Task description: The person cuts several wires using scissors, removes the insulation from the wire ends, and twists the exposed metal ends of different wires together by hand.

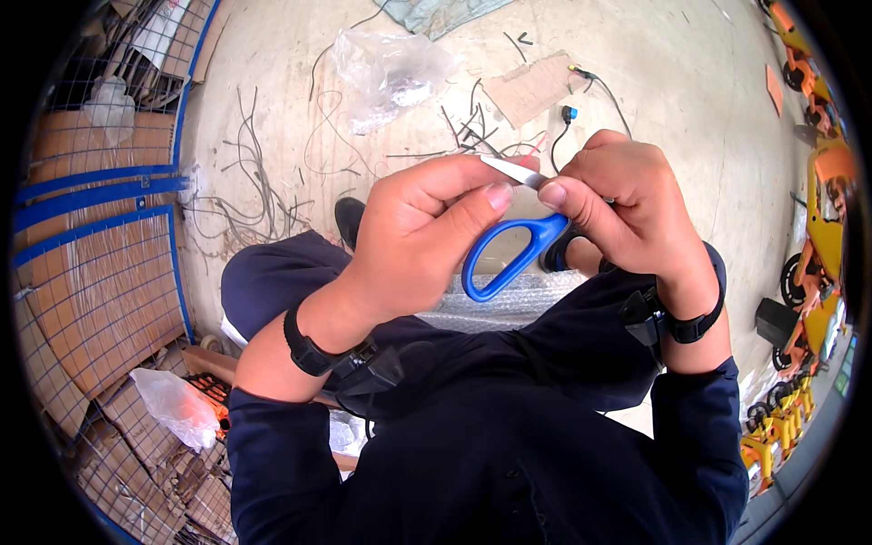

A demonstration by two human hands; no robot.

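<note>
Right grip [627,202] pinched on one blue-handled scissors [548,232]; left grip [411,229] curled by one blade [512,171], hold unclear.

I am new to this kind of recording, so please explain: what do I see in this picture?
No robot here: a person works bare-handed, seen from above by a wide head-worn camera, which bends straight edges. The right hand holds blue-handled scissors at the base of the blade; the left hand is close to the blade, but whether it holds something is unclear. On the floor lie dark cable pieces, a clear plastic bag and flat cardboard.
</note>
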